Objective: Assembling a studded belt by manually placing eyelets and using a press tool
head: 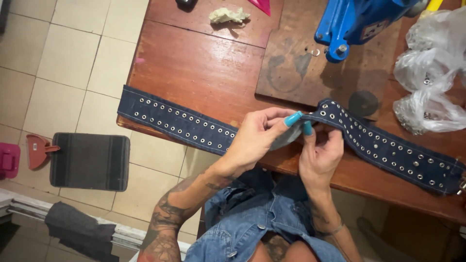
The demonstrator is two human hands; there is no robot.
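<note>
A long dark denim strap (179, 121) studded with rows of small metal eyelets lies across the front of a wooden table (204, 73). My left hand (257, 136) pinches the strap near its middle, fingers closed on the fabric. My right hand (318, 153) grips the same spot from below, thumb up against the strap. The strap's right part (393, 150) runs off toward the table's right edge. Both hands have long turquoise nails.
A blue metal press (354, 22) stands on a wooden board (301, 73) at the back. Clear plastic bags (432, 73) lie at the right. A crumpled scrap (225, 15) sits at the far edge. On the tiled floor are a dark mat (90, 161) and red items (36, 150).
</note>
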